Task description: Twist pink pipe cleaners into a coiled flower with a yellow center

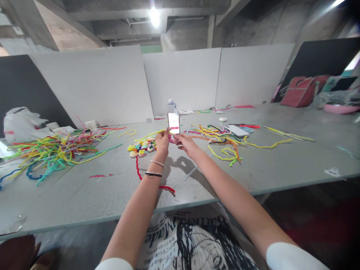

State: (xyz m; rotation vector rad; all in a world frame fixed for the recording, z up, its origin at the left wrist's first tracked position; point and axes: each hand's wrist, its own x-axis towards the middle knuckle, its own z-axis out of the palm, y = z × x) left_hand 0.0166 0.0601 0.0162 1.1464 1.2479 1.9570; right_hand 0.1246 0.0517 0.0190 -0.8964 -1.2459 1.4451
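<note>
Above the table, my left hand [162,142] and my right hand [186,144] are close together, fingers pinched on a small pink pipe cleaner piece [171,139] between them. Its exact shape is too small to make out. A yellow pipe cleaner [144,136] stretches leftward from beside my left hand; whether the fingers touch it I cannot tell. Just left of that hand lies a cluster of small multicoloured fuzzy flower-like pieces [142,147]. A red pipe cleaner [137,167] runs from the cluster toward me, and its end shows beyond my left forearm.
Behind my hands a lit phone [174,123] stands upright before a bottle [171,105]. Pipe cleaners [67,148] heap at left; more [225,140] lie at right near a white phone-like slab [237,130]. White panels [182,78] border the back. A red bag [299,92] sits far right.
</note>
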